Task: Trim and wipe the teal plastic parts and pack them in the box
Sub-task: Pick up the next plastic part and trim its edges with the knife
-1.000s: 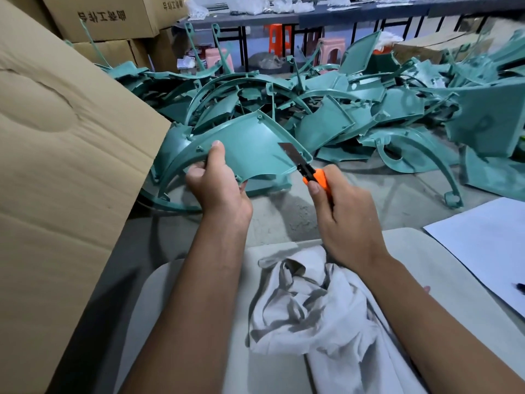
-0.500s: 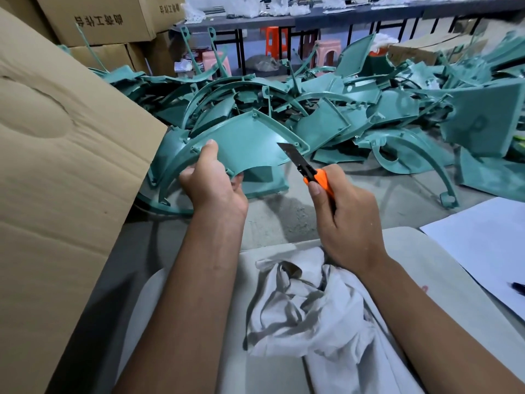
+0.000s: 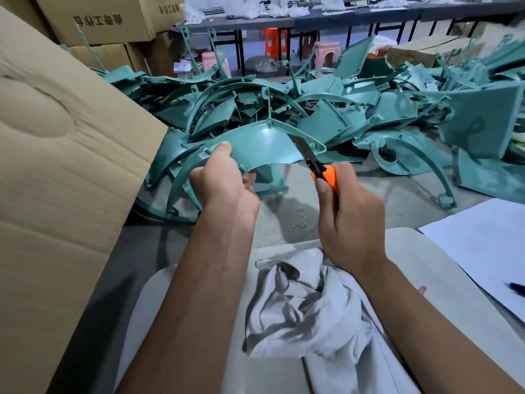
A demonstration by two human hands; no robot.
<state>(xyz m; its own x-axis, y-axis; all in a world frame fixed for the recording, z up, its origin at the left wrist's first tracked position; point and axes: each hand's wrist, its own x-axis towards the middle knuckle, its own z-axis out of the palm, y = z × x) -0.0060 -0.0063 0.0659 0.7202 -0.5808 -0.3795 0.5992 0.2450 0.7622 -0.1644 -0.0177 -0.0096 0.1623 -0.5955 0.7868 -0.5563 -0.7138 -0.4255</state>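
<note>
My left hand (image 3: 224, 180) grips the near left edge of a curved teal plastic part (image 3: 264, 146), held up above the floor. My right hand (image 3: 349, 211) is closed around an orange utility knife (image 3: 324, 174). Its blade lies against the part's right edge. A crumpled white cloth (image 3: 309, 305) lies on my lap below both forearms. A big pile of teal parts (image 3: 369, 115) covers the floor behind. The open cardboard box (image 3: 56, 166) stands at my left, its flap leaning towards me.
White paper (image 3: 483, 251) with a dark pen lies at the right. Stacked cardboard boxes (image 3: 105, 21) stand at the back left. A long dark table (image 3: 341, 18) and plastic stools are behind the pile. Bare concrete floor (image 3: 292, 217) shows between my hands and the pile.
The teal part has tilted and shifted slightly in my left hand. The knife blade has moved up along the part's right edge.
</note>
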